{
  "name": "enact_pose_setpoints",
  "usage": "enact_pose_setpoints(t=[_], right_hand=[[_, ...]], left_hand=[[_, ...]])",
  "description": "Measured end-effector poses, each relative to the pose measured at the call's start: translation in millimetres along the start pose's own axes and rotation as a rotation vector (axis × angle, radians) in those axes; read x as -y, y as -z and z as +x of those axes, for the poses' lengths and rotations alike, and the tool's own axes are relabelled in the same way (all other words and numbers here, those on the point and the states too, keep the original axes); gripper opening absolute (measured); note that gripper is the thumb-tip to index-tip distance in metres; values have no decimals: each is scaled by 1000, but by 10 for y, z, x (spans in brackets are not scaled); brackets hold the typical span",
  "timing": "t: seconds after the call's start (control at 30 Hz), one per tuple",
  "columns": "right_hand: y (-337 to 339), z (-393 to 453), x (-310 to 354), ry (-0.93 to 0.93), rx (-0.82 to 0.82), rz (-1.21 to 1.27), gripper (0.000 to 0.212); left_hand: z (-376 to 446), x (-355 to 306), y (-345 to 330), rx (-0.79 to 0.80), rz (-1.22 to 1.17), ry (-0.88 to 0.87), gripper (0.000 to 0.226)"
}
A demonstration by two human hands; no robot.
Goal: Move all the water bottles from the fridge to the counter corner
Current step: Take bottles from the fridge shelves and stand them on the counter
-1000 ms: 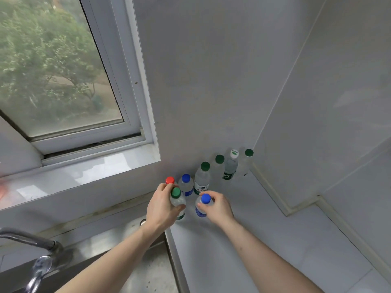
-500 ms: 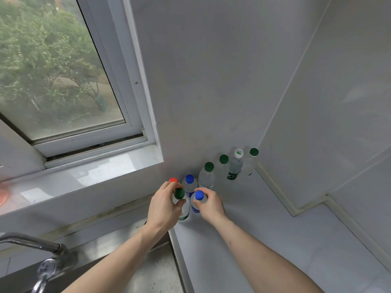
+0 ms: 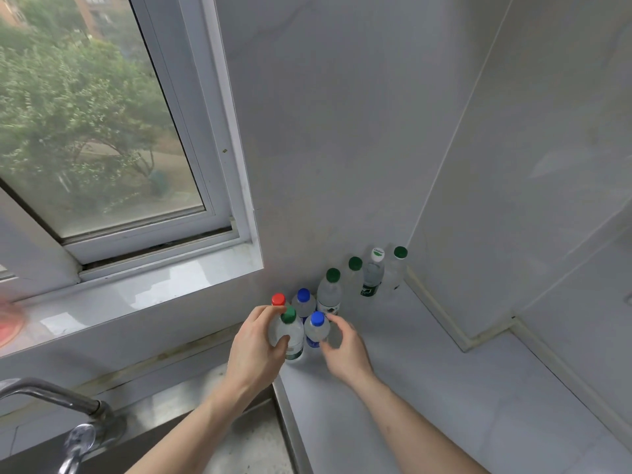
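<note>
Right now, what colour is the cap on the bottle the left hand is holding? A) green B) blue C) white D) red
A: the left hand wraps the bottle with the green cap, which stands on the counter beside the blue-capped bottle.

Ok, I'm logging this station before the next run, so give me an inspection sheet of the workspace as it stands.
Surface: pale counter, dry, bare toward the front.
Job's things: eight capped water bottles upright along the wall toward the corner; caps green, blue, red, white.
Clutter: nothing seen.
Hands: left hand wrapped around the green-capped bottle; right hand open beside the blue-capped bottle, fingers apart from it.
Cables: nothing seen.
Surroundings: window with trees outside, metal sink and faucet on the left.
</note>
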State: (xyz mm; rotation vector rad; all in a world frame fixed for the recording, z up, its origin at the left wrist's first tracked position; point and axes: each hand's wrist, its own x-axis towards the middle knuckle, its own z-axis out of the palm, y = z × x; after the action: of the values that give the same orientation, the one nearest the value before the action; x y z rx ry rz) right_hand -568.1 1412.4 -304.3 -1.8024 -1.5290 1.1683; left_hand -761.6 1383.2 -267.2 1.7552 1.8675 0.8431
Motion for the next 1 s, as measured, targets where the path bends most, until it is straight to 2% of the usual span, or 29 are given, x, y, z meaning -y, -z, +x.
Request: enact_pose_setpoints(t=[0.23, 0.47, 0.63, 0.9, 0.93, 1.0], right_hand=[[497, -1191, 49, 31, 30, 68, 47], [801, -2275, -132, 84, 45, -31, 47], [958, -2849, -316, 116, -28, -88, 49], [1273, -3600, -558, 63, -200, -60, 49], [1363, -3772, -601, 64, -243, -51, 49], [1377, -3889, -627, 35, -210, -64, 49]], left_hand=[[-797, -47, 452, 326, 53, -89, 41], [-1653, -219, 668, 390, 14, -163, 42], [-1999, -495, 611, 435, 34, -253, 43], [-2255, -1125, 523, 551, 48, -372, 40], [-2322, -1250, 446, 572, 89, -433, 40], [-2380, -1284, 459, 569, 76, -394, 40]])
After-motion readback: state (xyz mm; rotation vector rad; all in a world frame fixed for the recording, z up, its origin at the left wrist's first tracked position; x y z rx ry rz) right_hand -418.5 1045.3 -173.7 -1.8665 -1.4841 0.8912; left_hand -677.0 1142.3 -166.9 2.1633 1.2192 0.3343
